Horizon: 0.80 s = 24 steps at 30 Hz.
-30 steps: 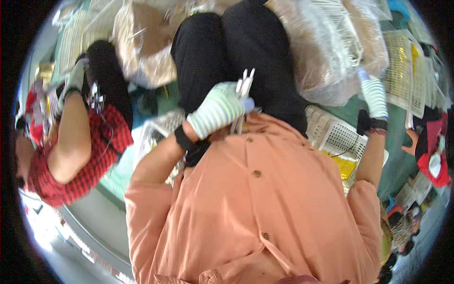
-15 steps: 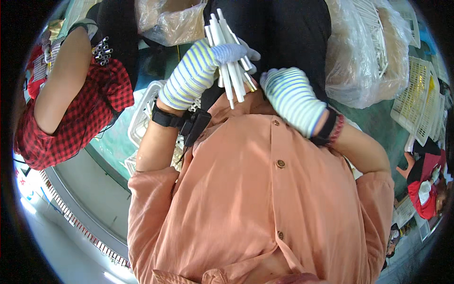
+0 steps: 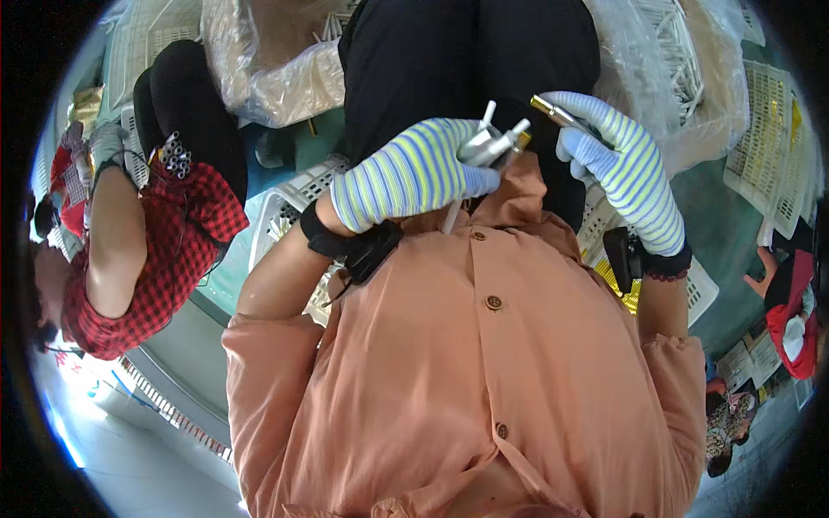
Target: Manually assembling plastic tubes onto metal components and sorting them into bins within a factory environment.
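My left hand (image 3: pixel 401 173), in a striped knit glove, is closed around a bunch of slim white tubes (image 3: pixel 490 148) that point various ways in front of my shirt. One end in the bunch looks gold. To the right, my right hand (image 3: pixel 629 164), gloved alike, pinches a slim silver tube with a gold tip (image 3: pixel 557 112) between thumb and fingers. The tube's gold end points up and left, toward the bunch. A gap separates the two hands, which are both above my lap (image 3: pixel 414 69).
White baskets stand by my left forearm (image 3: pixel 269 226) and right wrist (image 3: pixel 706 292); the right one holds gold pieces (image 3: pixel 615 274). Plastic-lined boxes (image 3: pixel 298 91) flank my legs. At left sits a person in a checked shirt (image 3: pixel 186 216) near bundled tubes (image 3: pixel 175 158). Stacked baskets (image 3: pixel 760 160) are at right.
My right hand has moved away to the right and up from near the bunch, and now shows a gold-tipped silver tube. My left hand has turned and moved right and down, tilting the bunch.
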### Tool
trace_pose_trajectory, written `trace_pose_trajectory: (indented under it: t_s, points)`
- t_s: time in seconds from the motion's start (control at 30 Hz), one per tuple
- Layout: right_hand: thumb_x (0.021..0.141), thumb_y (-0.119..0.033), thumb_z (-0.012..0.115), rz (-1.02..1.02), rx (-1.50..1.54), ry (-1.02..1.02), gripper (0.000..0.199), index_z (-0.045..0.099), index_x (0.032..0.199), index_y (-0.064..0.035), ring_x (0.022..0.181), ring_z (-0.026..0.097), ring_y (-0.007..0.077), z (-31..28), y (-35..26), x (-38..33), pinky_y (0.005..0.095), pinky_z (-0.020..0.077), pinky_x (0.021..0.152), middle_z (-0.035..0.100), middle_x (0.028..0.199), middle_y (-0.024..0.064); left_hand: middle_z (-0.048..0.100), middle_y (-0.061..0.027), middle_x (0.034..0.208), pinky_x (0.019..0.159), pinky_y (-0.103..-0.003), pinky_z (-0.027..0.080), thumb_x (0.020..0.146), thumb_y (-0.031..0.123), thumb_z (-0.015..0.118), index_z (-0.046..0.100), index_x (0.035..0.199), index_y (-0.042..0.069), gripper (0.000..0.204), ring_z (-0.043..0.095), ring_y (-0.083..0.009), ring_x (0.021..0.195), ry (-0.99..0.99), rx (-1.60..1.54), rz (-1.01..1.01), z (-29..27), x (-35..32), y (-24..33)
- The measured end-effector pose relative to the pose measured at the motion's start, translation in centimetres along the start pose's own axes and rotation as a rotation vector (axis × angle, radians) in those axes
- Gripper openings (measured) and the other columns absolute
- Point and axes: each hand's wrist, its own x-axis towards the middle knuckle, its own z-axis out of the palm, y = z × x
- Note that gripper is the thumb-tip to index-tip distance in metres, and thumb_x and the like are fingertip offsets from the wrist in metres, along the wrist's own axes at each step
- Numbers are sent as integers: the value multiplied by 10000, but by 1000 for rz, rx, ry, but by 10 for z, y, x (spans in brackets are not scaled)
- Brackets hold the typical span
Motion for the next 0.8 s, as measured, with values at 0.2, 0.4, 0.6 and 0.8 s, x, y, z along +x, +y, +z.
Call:
trace_pose_trajectory:
  t_s: [0.2, 0.4, 0.6, 0.8]
  points:
    - [992, -223, 687, -18, 403, 204, 351, 679, 1320, -97, 703, 592, 25, 1, 5, 49, 187, 500, 655, 713, 869, -7, 633, -10, 862, 761, -279, 505, 945, 220, 745, 654, 1221, 14, 357, 545, -65, 825, -67, -41, -114, -10, 29, 12]
    - [933, -33, 599, -188, 35, 227, 363, 678, 1287, -23, 789, 688, 112, -8, 13, 61, 264, 555, 740, 714, 898, 67, 689, -234, 1070, 894, -414, 535, 941, 252, 696, 657, 1219, -18, 390, 665, -407, 1025, -136, 125, 61, -37, 54, 16]
    - [936, -54, 652, -254, -28, 462, 360, 687, 1294, -66, 765, 681, 131, -12, 15, 104, 290, 556, 747, 732, 935, 75, 705, -142, 959, 835, -337, 524, 964, 213, 676, 665, 1221, -17, 345, 686, -241, 909, -61, -45, 139, -61, 73, 13]
    - [979, -142, 678, -265, -49, 523, 315, 689, 1288, -79, 778, 671, 93, -16, 29, 125, 262, 550, 712, 724, 904, 42, 702, -45, 1091, 911, -255, 487, 1041, 331, 588, 653, 1281, -12, 424, 622, -111, 963, -33, -642, -41, -63, 75, 10]
